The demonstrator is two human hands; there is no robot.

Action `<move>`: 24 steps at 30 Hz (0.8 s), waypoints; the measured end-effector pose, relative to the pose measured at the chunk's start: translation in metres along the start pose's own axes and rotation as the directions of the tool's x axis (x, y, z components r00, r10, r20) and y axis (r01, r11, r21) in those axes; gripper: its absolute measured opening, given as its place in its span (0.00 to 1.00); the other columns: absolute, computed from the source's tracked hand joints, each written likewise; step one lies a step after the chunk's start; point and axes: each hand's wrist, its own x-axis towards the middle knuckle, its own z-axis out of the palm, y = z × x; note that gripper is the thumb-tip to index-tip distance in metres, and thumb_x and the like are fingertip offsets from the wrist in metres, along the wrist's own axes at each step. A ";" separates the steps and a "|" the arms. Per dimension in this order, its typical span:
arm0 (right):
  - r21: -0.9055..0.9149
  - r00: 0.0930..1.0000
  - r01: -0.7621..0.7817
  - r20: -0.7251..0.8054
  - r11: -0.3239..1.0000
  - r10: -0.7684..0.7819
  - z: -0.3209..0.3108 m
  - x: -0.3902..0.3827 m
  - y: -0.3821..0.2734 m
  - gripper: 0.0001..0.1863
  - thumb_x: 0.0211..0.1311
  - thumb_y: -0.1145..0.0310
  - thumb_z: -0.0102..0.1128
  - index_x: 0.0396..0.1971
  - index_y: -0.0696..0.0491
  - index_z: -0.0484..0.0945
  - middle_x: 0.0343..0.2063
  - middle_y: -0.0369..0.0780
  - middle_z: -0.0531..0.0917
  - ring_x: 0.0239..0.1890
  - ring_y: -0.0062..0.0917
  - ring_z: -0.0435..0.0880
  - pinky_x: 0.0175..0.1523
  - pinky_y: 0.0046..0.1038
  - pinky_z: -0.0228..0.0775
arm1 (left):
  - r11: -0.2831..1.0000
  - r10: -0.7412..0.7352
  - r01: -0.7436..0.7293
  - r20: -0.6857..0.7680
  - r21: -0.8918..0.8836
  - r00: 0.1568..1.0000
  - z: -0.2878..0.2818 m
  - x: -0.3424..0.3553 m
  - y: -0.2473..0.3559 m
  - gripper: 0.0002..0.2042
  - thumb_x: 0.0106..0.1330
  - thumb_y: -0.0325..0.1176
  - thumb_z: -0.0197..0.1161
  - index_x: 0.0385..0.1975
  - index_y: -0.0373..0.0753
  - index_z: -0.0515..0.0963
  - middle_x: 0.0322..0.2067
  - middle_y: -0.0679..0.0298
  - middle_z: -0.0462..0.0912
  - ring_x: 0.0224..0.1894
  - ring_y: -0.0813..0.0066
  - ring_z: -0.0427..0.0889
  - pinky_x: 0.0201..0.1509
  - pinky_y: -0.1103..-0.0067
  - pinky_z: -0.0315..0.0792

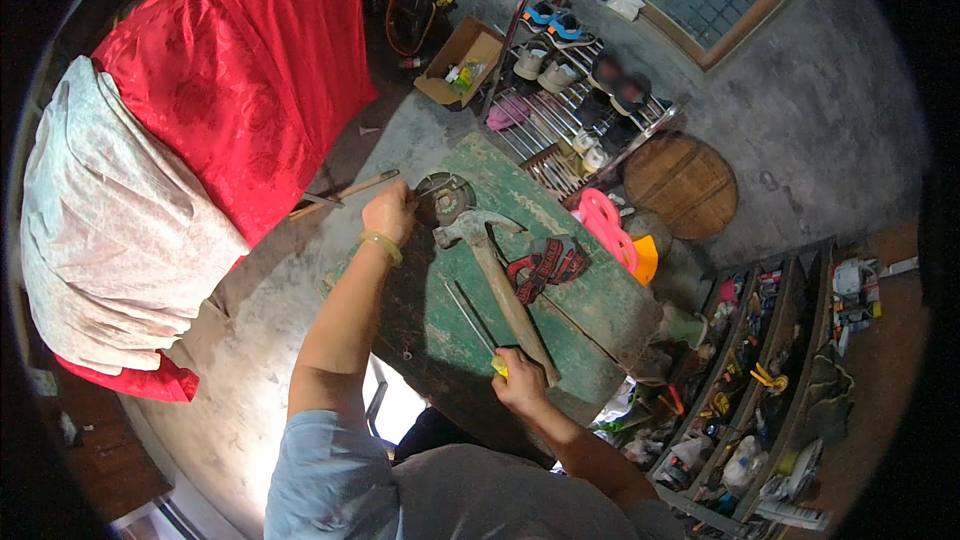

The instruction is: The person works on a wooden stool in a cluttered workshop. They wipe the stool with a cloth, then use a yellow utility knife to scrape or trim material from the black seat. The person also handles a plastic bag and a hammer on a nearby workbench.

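My right hand (pixel 520 382) is closed around the yellow handle of a screwdriver (pixel 468 314), its long shaft pointing away over the green worn wooden table (pixel 440 315). At the table's far left, my left hand (pixel 388 213) is closed beside a round dark disc (pixel 446 202). Something thin seems to reach from its fingers over the disc; I cannot make out what. Between my hands and to the right lies a claw hammer (pixel 510 305), its head near the disc. A crumpled red-and-black item (pixel 546 266) rests to the right of the hammer.
A wooden stick (pixel 345 194) lies beyond my left wrist. Red cloth (pixel 240 80) and pale cloth (pixel 120 230) drape something bulky at left. A metal shoe rack (pixel 560 110), cardboard box (pixel 462 62) and round wooden lid (pixel 680 185) stand beyond. Cluttered shelves (pixel 760 370) line the right.
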 end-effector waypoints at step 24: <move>-0.020 1.000 -0.001 -0.015 1.000 0.000 0.004 -0.002 0.004 0.24 0.48 0.67 0.58 0.48 0.50 0.68 0.38 0.47 0.78 0.36 0.48 0.79 0.41 0.45 0.71 | 0.968 -0.224 0.181 0.275 0.173 0.935 -0.013 -0.001 0.021 0.27 0.53 0.54 0.64 0.42 0.36 0.75 0.39 0.50 0.82 0.44 0.53 0.80 0.47 0.65 0.72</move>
